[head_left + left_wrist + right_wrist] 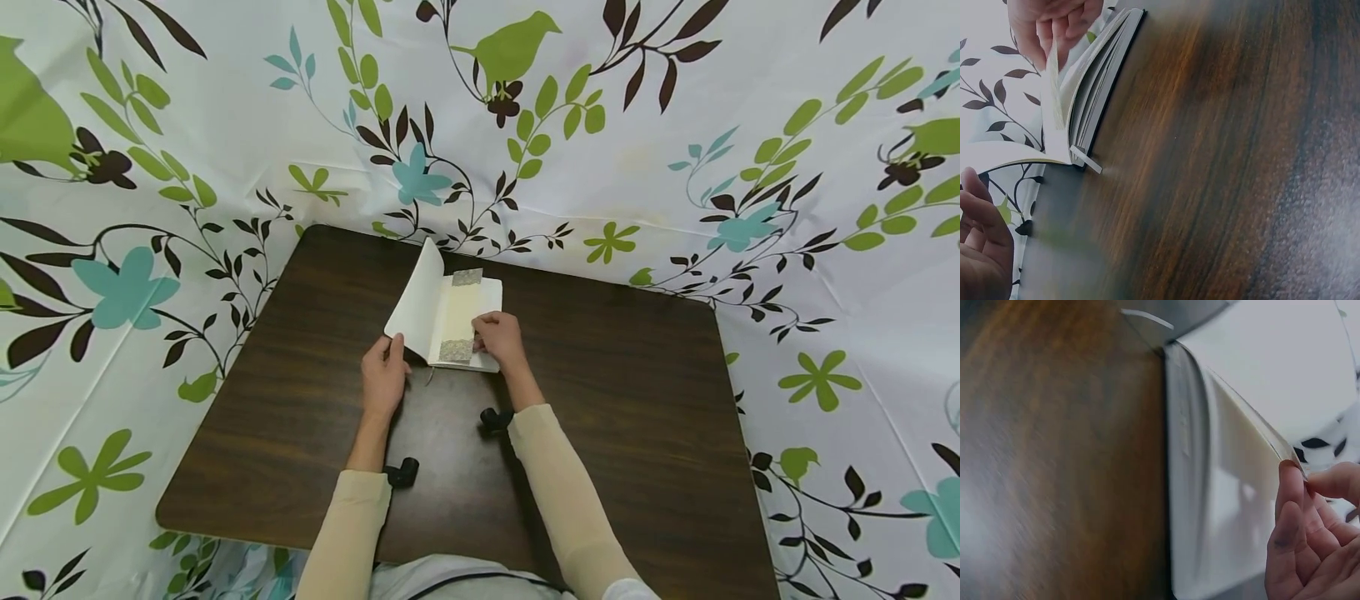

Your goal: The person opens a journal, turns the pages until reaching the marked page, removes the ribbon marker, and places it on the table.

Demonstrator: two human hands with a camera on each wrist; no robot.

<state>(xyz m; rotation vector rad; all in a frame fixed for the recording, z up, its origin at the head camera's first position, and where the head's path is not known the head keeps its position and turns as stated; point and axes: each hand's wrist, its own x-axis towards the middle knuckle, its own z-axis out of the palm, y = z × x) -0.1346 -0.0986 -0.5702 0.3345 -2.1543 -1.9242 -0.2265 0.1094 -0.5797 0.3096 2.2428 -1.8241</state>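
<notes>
An open notebook (pixel 417 310) with white pages and a dark cover lies at the back of the table. On its right page is a pale yellow paper strip (pixel 462 307) with grey patterned bands at both ends. My right hand (pixel 501 335) pinches the strip's right edge between thumb and fingers; in the right wrist view the strip (pixel 1260 422) stands lifted off the page along that side. The lower corner of the raised left cover is held by my left hand (pixel 384 377), thumb on top. A thin ribbon (pixel 1087 160) sticks out at the spine.
The dark wood table (pixel 637 400) extends on both sides of the notebook. A white curtain (pixel 637 167) printed with leaves and birds hangs behind and around it. Black wrist mounts (pixel 403 472) sit on both forearms, over the table.
</notes>
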